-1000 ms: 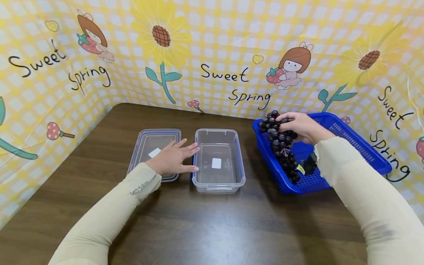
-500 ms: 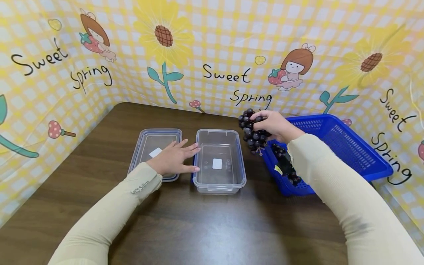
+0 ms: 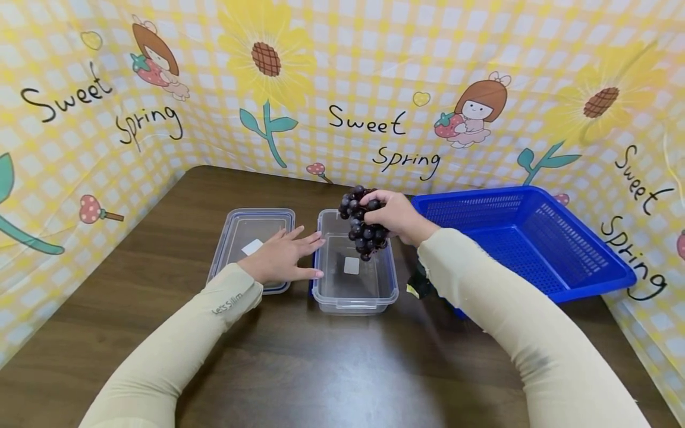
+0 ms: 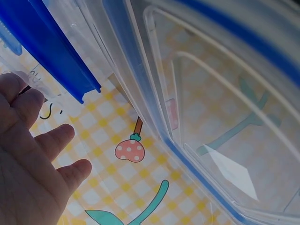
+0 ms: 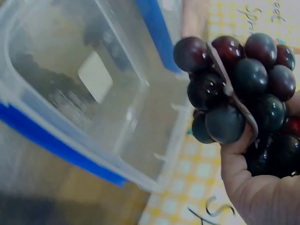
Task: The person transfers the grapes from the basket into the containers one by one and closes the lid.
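My right hand (image 3: 398, 219) grips a bunch of dark grapes (image 3: 365, 235) and holds it above the far right part of a clear plastic food container (image 3: 355, 302). In the right wrist view the thumb curls against the grapes (image 5: 225, 123), and a thin stem runs across them. The container (image 5: 61, 28) is lidless, with a white label on its floor. My left hand (image 3: 280, 257) lies with fingers spread, its fingertips right at the container's left rim. Beneath that hand is the clear lid (image 3: 260, 227), edged in blue; the left wrist view shows the lid (image 4: 220, 108) close up.
A blue perforated basket (image 3: 594, 288) stands at the right of the brown table (image 3: 299, 368), partly hidden by the right sleeve (image 3: 492, 297). A black device with a yellow tag (image 3: 420, 285) shows under the right wrist. Yellow checked cloth (image 3: 369, 53) rises behind the table.
My right hand has lifted the grapes out of the blue basket and carried them left, over the container. The left hand has stayed in place.
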Available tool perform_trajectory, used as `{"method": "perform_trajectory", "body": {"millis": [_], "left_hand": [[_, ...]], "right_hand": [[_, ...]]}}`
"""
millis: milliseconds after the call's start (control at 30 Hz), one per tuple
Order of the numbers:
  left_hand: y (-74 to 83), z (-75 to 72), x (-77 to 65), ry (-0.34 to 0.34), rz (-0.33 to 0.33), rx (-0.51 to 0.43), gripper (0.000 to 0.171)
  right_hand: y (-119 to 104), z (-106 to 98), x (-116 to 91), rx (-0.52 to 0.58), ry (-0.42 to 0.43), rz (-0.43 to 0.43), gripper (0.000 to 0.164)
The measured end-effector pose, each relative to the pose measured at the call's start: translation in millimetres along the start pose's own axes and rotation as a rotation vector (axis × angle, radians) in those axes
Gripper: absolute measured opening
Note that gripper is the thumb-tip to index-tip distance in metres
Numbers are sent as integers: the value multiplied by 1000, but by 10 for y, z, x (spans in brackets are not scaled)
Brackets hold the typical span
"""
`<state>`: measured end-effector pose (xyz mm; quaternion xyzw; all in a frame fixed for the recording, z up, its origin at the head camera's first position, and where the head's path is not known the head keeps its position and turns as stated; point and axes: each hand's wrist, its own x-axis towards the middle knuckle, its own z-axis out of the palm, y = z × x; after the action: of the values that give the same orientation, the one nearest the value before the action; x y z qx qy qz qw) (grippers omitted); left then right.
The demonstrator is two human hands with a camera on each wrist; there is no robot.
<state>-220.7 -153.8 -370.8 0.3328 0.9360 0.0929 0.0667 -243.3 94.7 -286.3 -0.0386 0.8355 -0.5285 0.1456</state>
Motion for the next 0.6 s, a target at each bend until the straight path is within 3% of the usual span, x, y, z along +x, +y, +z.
{"method": "perform_trajectory", "body": {"millis": [200,600], "left_hand": [[-9,-7,-11,2,6,3,77],[-17,12,-2,6,4,23,78]], "right_hand": [[163,267,-22,-43,69,-74,32],[364,522,-49,-12,154,-63,31]]}}
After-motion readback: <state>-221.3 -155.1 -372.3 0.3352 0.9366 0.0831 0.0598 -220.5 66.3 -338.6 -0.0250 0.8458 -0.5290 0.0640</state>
